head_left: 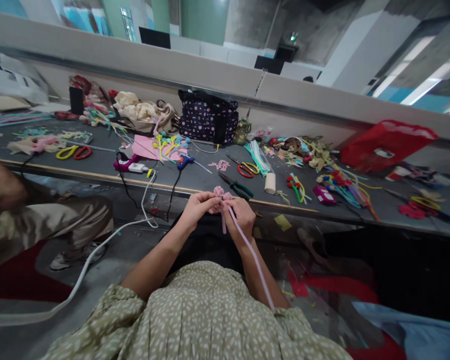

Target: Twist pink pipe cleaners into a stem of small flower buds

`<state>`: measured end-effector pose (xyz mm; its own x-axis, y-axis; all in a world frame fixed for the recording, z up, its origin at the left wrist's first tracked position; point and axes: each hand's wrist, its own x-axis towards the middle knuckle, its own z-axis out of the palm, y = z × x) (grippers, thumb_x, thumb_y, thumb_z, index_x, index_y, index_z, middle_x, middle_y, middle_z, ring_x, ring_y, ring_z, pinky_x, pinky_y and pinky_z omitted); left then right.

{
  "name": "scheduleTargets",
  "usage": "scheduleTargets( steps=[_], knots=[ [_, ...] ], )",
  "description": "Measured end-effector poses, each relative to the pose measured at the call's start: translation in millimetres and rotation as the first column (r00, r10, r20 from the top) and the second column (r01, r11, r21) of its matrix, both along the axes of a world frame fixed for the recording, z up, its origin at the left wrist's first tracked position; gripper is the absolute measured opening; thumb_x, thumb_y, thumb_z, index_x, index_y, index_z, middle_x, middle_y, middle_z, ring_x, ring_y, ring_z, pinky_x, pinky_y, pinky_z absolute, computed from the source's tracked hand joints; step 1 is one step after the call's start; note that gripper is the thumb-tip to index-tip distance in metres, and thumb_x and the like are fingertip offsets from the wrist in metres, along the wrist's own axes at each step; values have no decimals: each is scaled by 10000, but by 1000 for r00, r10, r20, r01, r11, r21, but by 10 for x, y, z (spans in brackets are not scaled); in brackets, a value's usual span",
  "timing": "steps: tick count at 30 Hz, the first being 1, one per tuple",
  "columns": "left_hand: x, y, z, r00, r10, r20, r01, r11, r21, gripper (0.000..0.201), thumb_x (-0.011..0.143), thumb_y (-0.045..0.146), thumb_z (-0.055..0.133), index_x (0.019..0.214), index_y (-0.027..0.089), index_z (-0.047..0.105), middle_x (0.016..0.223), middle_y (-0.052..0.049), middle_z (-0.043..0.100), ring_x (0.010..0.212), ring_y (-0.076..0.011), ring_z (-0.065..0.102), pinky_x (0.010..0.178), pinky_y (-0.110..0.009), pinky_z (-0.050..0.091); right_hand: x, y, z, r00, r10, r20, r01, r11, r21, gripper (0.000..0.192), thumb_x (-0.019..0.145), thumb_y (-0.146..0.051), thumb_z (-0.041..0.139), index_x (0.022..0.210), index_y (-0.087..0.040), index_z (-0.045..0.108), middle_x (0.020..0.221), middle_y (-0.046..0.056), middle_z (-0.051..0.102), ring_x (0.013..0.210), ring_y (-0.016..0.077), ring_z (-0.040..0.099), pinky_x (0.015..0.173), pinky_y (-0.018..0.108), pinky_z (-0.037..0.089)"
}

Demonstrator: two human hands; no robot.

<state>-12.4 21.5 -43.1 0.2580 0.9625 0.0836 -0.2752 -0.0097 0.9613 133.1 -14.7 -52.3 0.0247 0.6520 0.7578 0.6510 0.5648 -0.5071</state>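
Observation:
Both my hands meet just in front of the table's near edge, around a small pink fuzzy flower (219, 192) that looks made of pipe cleaner. My left hand (199, 209) pinches it from the left with thumb and forefinger. On the other side, my right hand (240, 216) has its fingers closed around a long pale purple pipe cleaner (252, 251), which trails down over my right forearm. A short end of pipe cleaner hangs below the flower between my hands. Beyond them on the table lie green-handled pliers (235, 186) and small pink cut pieces (220, 165).
Red-and-yellow scissors (246, 170), a blue glue gun (185, 161), a purple glue gun (126, 163) and a white cylinder (270, 184) lie on the table. Behind stand a dotted bag (207, 119) and a red bag (386, 145). A white cable (86, 267) crosses at left. People sit on both sides.

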Motion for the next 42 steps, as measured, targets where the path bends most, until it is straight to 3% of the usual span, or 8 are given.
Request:
scheduleTargets(
  steps=[5,12,20,25,34,37,42],
  knots=[
    [-2,28,-17,1000,19,-2,-19,999,-51,268,628,364,799,699,122,710,623,-29,669,518,-88,552,560,-213,462,13,-9,7,997,61,56,-61,998,7,154,885,-273,551,902,-225,696,867,77,714,861,215,643,834,362,495],
    [-25,53,-27,1000,29,13,-28,996,-81,243,615,339,803,686,126,711,609,-26,666,489,-83,547,539,-208,460,16,-20,65,993,116,8,-116,993,-30,143,869,-289,573,897,-239,704,871,63,721,852,209,652,825,361,507],
    [-25,26,5,999,42,-8,-42,999,-19,237,645,349,784,693,131,703,553,-4,629,453,-71,512,502,-199,429,-12,-33,66,958,53,-283,-104,980,-169,149,836,-355,611,839,-234,697,874,46,708,838,201,650,807,330,506],
    [11,-11,-11,998,58,28,-58,998,-16,238,648,349,782,703,132,703,567,-2,637,451,-72,522,499,-199,440,-5,-2,77,895,11,-446,-168,935,-313,218,800,-414,645,779,-203,697,718,5,677,650,154,594,652,272,476],
    [28,1,-13,994,-16,106,24,997,-75,221,682,331,773,713,126,698,589,-1,637,486,-64,540,512,-176,434,43,-4,128,828,80,-555,-276,920,-278,175,783,-373,675,800,-200,694,782,15,692,718,157,616,712,278,493],
    [17,-2,3,992,-11,123,26,992,-123,229,650,320,792,717,122,699,588,3,634,464,-56,520,505,-177,431,45,-10,107,844,71,-531,-255,925,-282,193,795,-385,660,818,-196,693,792,18,696,725,159,624,712,276,502],
    [-14,4,2,994,-68,90,78,991,-113,219,624,279,799,755,126,712,658,-4,665,513,-66,555,557,-188,466,31,-28,79,927,-14,-375,-78,970,-230,177,812,-370,640,809,-199,686,803,22,697,759,171,636,728,291,508]
  ],
)
